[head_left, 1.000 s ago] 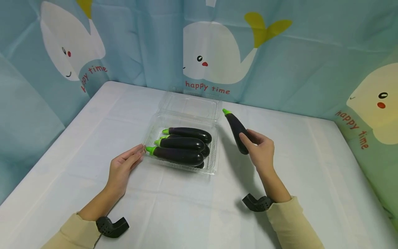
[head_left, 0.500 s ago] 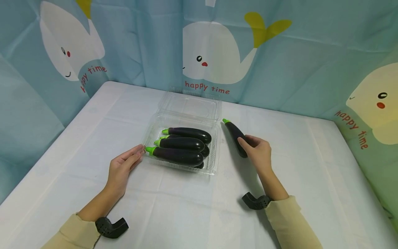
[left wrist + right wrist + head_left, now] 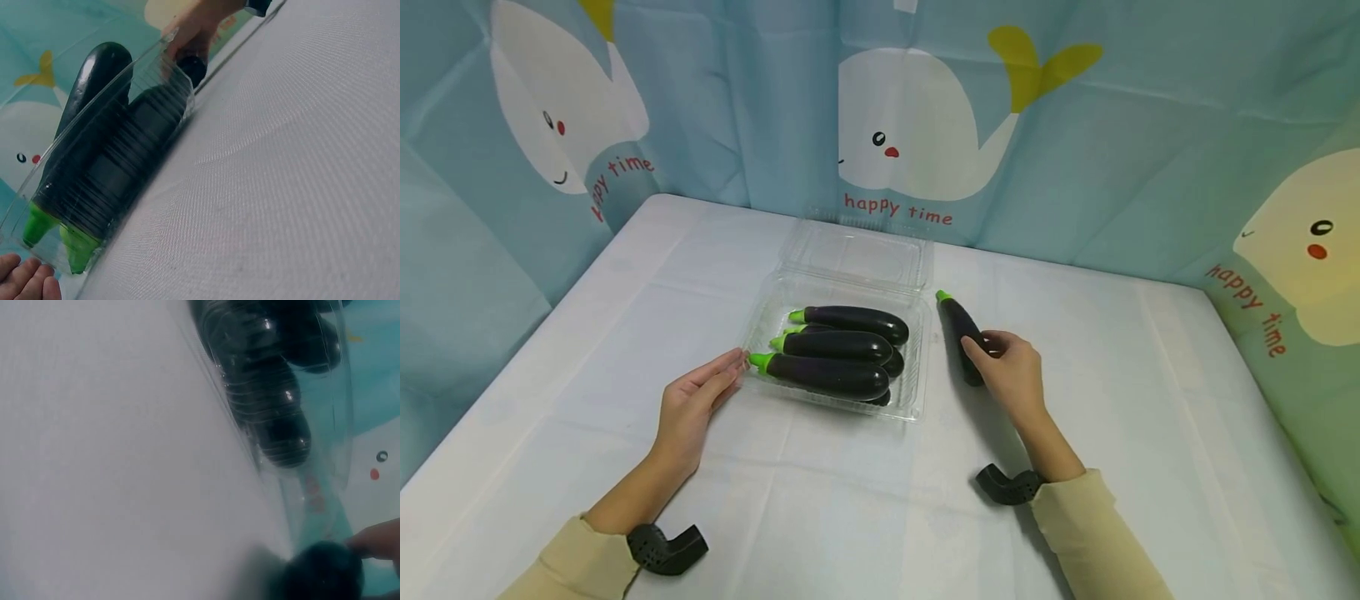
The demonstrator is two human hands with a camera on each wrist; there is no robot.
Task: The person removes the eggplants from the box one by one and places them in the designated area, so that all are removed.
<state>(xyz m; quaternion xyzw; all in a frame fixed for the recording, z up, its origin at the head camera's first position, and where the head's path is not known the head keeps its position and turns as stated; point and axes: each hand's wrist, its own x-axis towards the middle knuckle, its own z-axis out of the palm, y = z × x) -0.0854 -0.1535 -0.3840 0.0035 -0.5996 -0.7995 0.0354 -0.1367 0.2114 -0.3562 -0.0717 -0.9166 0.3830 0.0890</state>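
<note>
Downward and slightly leftward since a second earlier, the right hand (image 3: 1013, 375) had brought a long, glossy, near-black eggplant (image 3: 959, 323) with a bright green stem end. Its thumb and fingers were curled round the lower part, stem pointing away from the person; whether the eggplant touched the bench (image 3: 850, 500), covered in white cloth, could not be told. Just left of it sat a clear, ribbed plastic box (image 3: 914, 358), its transparent lid (image 3: 857, 254) folded back behind. Several similar dark eggplants (image 3: 831, 343) lay heaped inside, visible stems to the left. At the box's left edge, the left hand (image 3: 691, 412) pinched the rim, unmoved. Beyond hung a blue curtain (image 3: 1135, 167) printed with white whales.
</note>
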